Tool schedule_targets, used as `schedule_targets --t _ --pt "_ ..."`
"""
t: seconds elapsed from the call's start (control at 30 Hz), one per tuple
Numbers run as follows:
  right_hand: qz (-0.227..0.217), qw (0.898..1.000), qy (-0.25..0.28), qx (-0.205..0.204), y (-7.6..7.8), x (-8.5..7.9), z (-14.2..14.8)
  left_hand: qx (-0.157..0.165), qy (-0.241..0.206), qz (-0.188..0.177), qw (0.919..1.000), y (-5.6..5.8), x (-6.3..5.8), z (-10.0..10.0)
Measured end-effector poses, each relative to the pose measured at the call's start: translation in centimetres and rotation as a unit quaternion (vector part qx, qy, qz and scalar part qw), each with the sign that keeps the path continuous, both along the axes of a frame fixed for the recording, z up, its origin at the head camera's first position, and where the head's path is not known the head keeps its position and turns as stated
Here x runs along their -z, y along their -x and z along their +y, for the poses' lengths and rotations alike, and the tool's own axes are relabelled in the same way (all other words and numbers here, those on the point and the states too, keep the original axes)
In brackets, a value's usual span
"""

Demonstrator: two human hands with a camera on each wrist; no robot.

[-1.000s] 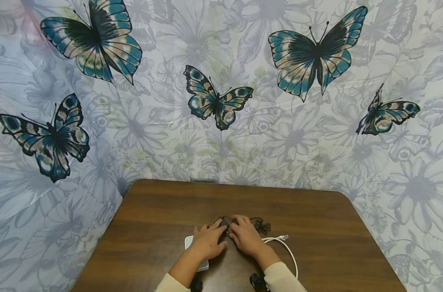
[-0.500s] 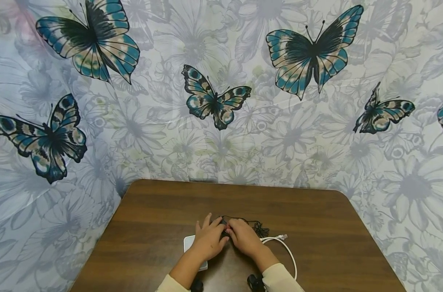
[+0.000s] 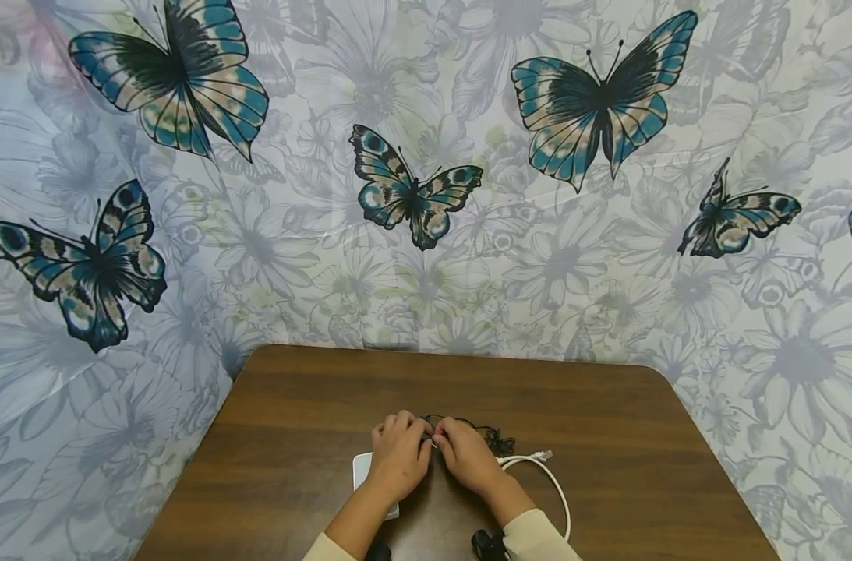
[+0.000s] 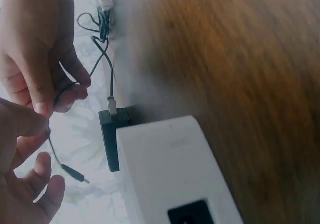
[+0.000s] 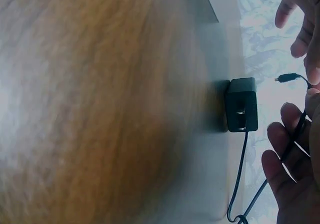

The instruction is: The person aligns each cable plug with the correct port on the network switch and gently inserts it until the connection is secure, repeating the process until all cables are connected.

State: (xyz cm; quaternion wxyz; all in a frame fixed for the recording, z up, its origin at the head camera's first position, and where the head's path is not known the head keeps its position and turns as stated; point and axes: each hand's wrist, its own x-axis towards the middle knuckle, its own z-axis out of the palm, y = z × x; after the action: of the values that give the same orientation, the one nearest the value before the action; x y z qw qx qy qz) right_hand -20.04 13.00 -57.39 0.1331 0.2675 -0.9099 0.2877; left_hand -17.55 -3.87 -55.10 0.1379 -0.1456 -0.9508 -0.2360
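A thin black adapter cable (image 4: pixel 65 87) runs between both hands above the table and ends in a barrel plug (image 4: pixel 73 173). My left hand (image 3: pixel 399 458) pinches it close to the plug with thumb and finger, the other fingers loosely bent. My right hand (image 3: pixel 470 458) holds the same cable between thumb and fingers, right beside the left fingertips. Below them the black power adapter (image 5: pixel 241 105) rests on the table, its metal prongs showing. In the head view the hands hide the adapter. A white box-shaped device (image 4: pixel 165 154) lies by my left wrist, partly covered by that forearm.
The rest of the black cable lies bundled (image 3: pixel 499 444) behind my right hand. A white network cable (image 3: pixel 559 491) with a clear plug curves along the right forearm. Behind the brown table (image 3: pixel 313 389) hangs a butterfly-patterned cloth (image 3: pixel 278 273).
My left fingers, earlier spread at the adapter, have drawn in to pinch the cable. My right hand has come closer to the left, and the cable bundle has shifted slightly left.
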Motion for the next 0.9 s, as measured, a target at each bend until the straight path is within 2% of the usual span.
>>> schedule_targets --t 0.13,0.27,0.4,0.57,0.67,0.8,0.9 --pt "0.011 1.0 0.01 0.005 -0.1 -0.2 -0.2 -0.009 -0.011 0.019 0.9997 -0.1 -0.1 0.0" --pt "0.007 1.0 0.018 0.014 -0.2 -0.5 -0.4 -0.004 -0.026 0.038 0.9989 0.1 -0.1 0.0" --pt "-0.002 0.999 0.026 0.02 -0.3 -0.5 -0.5 0.007 -0.056 0.029 0.998 0.1 -0.3 -0.1" --pt "0.012 0.999 0.04 0.017 -0.3 -0.5 -0.6 0.02 -0.093 0.021 0.9952 0.1 -0.6 -0.1" --pt "0.014 0.999 0.046 0.011 -0.5 -0.6 -0.6 0.023 -0.133 0.022 0.9906 0.1 -0.7 0.0" --pt "0.004 0.998 0.057 0.0 -0.6 -1.0 -0.6 0.025 -0.198 0.018 0.9798 0.1 -0.7 0.1" --pt "0.004 0.997 0.072 0.001 -0.7 -1.2 -0.7 0.029 -0.227 0.019 0.9732 0.1 -0.8 0.1"
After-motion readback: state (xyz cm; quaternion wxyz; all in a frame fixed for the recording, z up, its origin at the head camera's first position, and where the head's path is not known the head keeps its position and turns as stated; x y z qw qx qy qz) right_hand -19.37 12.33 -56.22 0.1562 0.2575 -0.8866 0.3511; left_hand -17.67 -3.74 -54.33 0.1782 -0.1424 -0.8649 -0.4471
